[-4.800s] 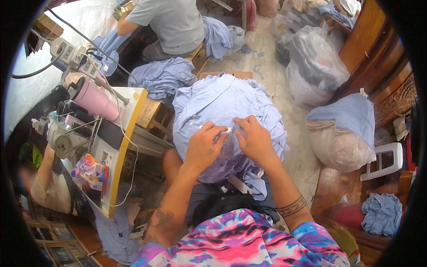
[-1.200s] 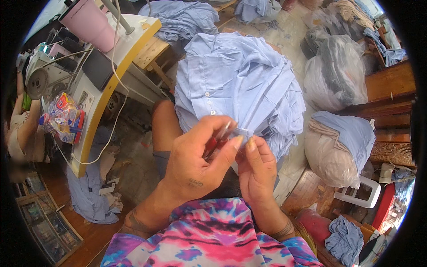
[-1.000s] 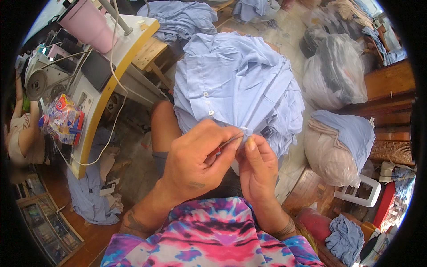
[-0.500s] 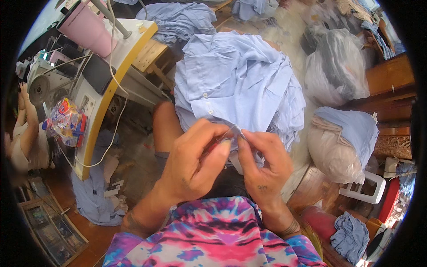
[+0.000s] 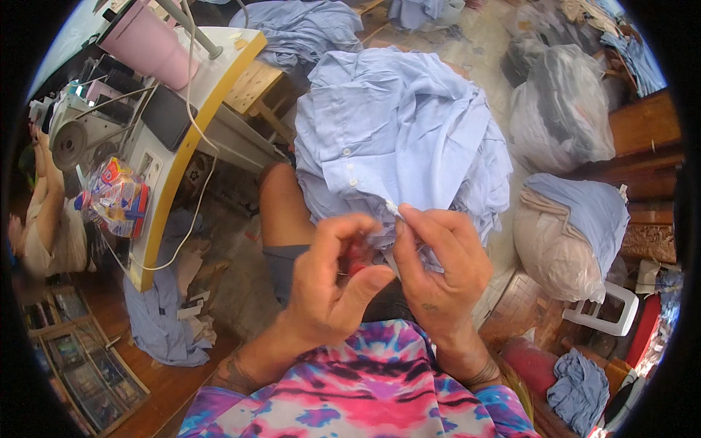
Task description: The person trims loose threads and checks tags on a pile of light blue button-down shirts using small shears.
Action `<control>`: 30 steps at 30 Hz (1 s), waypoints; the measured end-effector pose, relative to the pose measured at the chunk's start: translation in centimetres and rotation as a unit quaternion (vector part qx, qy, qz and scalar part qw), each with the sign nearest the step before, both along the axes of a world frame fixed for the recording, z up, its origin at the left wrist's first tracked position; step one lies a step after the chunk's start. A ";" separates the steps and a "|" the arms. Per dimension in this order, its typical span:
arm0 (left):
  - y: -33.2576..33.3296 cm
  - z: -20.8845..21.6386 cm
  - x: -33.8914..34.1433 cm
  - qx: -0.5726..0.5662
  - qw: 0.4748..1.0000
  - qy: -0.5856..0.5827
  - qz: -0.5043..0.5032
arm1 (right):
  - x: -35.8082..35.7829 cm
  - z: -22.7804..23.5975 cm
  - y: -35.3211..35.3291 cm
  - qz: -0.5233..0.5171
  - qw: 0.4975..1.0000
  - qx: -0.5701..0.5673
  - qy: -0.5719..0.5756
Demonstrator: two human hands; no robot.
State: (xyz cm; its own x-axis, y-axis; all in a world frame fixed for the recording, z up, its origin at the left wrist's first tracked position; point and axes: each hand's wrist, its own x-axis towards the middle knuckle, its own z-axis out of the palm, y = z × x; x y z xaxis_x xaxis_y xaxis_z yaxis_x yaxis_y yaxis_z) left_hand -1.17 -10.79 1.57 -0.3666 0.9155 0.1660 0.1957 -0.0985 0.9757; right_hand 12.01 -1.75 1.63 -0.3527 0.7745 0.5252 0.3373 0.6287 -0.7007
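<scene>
A light blue buttoned shirt (image 5: pixel 398 124) lies spread on top of a pile of similar cloth in front of me. My right hand (image 5: pixel 444 281) pinches the shirt's near edge between thumb and forefinger, just below the row of white buttons. To the left of it, my left hand (image 5: pixel 321 288) has its thumb and forefinger apart, off the fabric. Its curled fingers hold a small red tool (image 5: pixel 355 253), blurred and partly hidden, so its exact kind does not show.
At the left stands a yellow-edged sewing table (image 5: pixel 232 73) with a pink tumbler (image 5: pixel 150 47), a dark phone (image 5: pixel 168 117) and a snack bag (image 5: pixel 113 197). A white cable hangs off it. Stuffed plastic bags (image 5: pixel 562 109) and a white stool (image 5: pixel 621 310) are at the right. Another person's arm (image 5: pixel 51 190) shows far left.
My left hand has come away from the shirt edge, moving down and opening its thumb and forefinger. The right hand keeps its pinch on the edge. The view has shifted slightly.
</scene>
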 end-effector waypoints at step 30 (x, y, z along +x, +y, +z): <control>5.1 -1.8 3.3 -0.074 0.940 -0.328 -0.047 | 2.7 -4.0 -1.0 0.023 0.888 -0.289 0.357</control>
